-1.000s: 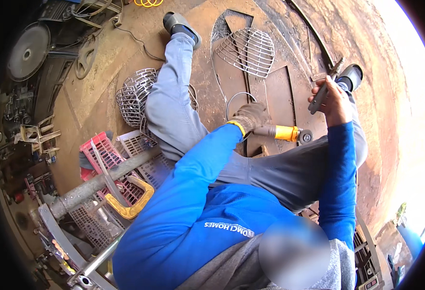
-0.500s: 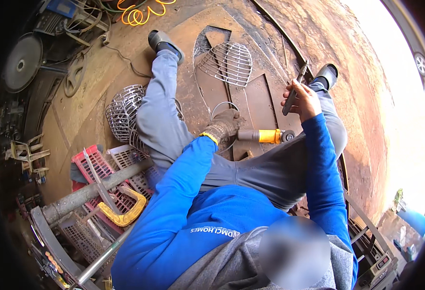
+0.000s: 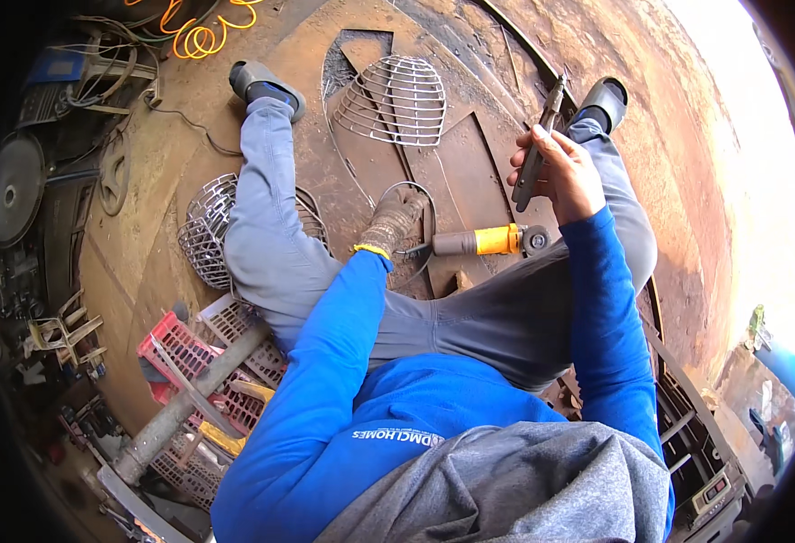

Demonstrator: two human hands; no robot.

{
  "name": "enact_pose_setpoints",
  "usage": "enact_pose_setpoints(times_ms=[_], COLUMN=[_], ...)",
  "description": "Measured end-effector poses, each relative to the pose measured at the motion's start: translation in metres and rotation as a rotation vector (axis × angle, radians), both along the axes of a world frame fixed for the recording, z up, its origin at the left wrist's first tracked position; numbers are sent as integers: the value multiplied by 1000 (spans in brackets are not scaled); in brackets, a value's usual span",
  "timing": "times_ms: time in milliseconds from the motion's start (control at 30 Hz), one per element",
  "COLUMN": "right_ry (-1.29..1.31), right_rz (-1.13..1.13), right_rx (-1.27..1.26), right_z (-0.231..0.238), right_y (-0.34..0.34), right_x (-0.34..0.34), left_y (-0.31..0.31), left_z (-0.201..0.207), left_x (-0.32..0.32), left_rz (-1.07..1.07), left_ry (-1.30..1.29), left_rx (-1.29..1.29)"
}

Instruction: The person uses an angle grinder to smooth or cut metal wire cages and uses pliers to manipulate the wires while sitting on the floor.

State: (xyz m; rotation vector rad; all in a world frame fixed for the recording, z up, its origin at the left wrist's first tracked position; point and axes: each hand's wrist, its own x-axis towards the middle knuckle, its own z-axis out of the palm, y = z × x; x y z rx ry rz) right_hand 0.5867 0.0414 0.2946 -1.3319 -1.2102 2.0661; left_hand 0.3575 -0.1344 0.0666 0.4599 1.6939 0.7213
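Observation:
My left hand [image 3: 397, 217], in a grey-brown knit glove with a yellow cuff, is closed at a thin metal hoop [image 3: 434, 226]. Its fingertips are hard to make out against the hoop. My bare right hand [image 3: 567, 172] grips a dark plier-like tool [image 3: 530, 172], whose narrow metal end points up and away from me. Lying just right of the gloved hand is a yellow and grey angle grinder [image 3: 492, 240]. Farther off, a domed metal wire grid [image 3: 406, 100] rests on the brown metal sheet [image 3: 470, 176].
Beside my left leg stand wire cages [image 3: 207, 231]. Red and white plastic crates [image 3: 189, 348] and a thick metal pipe [image 3: 176, 421] lie at lower left. A round metal disc [image 3: 15, 190] stands far left; an orange coiled hose [image 3: 200, 36] lies beyond. A long metal bar [image 3: 524, 45] runs along the far right.
The view has shifted, so most of the floor things appear farther left and up. The gloved left hand has drawn slightly back and turned more upward. My right hand still holds the plier-like tool.

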Motion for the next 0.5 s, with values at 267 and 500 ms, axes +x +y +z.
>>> enact_pose_setpoints(times_ms=[267,500], right_ry=[-9,-118], right_rz=[-48,-89], right_rx=[-28,-59], right_z=[-3,-10], right_y=[2,12], right_x=[4,19], left_y=[22,40], left_z=[2,-36], left_x=[-1,26], left_rz=[330,287], left_ry=[-218,-176], left_rx=[-90,-65])
